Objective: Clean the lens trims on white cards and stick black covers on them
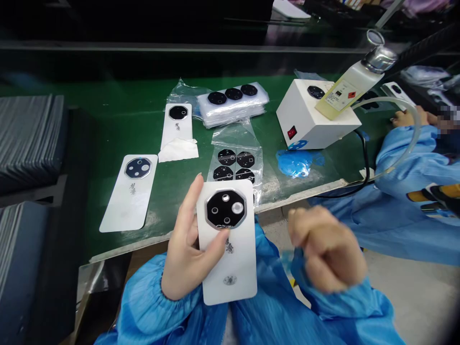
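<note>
My left hand point(192, 244) grips a white phone back cover point(230, 266) in front of my lap, thumb on its face near the camera area. The cover has a black octagonal camera window point(226, 209) with a silver rim, dark lettering and a small round mark below. To the right, apart from the cover, my right hand point(327, 244) is raised and blurred by motion. Its fingers are curled closed; whether they hold anything is too smeared to tell. Behind the held cover lies a clear sheet of black octagonal camera lens pieces point(227, 157).
On the green bench point(108, 129) lie another back cover point(129, 206) and one partly under a white wipe point(178, 149). A stack of bagged lens pieces point(233, 108), crumpled blue film point(294, 163), a white box point(305, 115) and a tilted bottle point(350, 86) stand behind. A co-worker's sleeve point(406, 148) is right.
</note>
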The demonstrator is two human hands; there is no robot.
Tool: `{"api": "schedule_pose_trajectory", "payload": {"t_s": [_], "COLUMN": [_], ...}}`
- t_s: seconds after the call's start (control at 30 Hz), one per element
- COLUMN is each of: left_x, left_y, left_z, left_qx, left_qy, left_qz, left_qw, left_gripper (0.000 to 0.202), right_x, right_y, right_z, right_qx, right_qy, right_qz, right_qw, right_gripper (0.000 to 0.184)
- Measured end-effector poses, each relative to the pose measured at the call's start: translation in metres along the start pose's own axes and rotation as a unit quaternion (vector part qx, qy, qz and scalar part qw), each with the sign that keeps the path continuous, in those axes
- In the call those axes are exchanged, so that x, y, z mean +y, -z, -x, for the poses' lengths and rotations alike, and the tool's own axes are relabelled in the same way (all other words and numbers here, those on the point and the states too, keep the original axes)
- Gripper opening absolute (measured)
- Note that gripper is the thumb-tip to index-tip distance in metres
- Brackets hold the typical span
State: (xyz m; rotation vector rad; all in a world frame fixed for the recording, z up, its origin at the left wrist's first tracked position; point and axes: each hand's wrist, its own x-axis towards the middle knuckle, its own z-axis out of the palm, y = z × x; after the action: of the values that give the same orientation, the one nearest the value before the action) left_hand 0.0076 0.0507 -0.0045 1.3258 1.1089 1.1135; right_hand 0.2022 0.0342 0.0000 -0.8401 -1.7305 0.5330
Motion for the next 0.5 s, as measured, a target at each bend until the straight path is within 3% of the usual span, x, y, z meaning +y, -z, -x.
{"api": "schedule_pose_trajectory", "payload": {"t_s": [0.1,0.2,0.33,0.5], "left_x": [0.011,0.015,0.014,0.015], "left_y": [0.0,0.003,0.006,0.006], "left_z": [0.008,0.012,0.013,0.012], "left_qx": [-0.019,-0.022,-0.035,-0.037], "left_qy": [0.002,-0.006,-0.006,-0.009], "left_qz": [0.052,0.054,0.064,0.069], "left_qw": [0.998,0.998,0.997,0.997], "left_gripper": [0.073,0.075,0.075,0.076], "right_x": [0.043,0.09,0.124,0.132], "right_y": [0.019,0.036,0.053,0.061], "right_z": [0.0,-0.002,-0.002,-0.002], "right_qx": [0.139,0.19,0.192,0.151], "right_qy": [-0.137,-0.239,-0.269,-0.28], "right_qz": [0.036,0.156,0.24,0.363], "right_qw": [0.98,0.939,0.913,0.876], "right_gripper": [0.011,0.015,0.014,0.012]}}
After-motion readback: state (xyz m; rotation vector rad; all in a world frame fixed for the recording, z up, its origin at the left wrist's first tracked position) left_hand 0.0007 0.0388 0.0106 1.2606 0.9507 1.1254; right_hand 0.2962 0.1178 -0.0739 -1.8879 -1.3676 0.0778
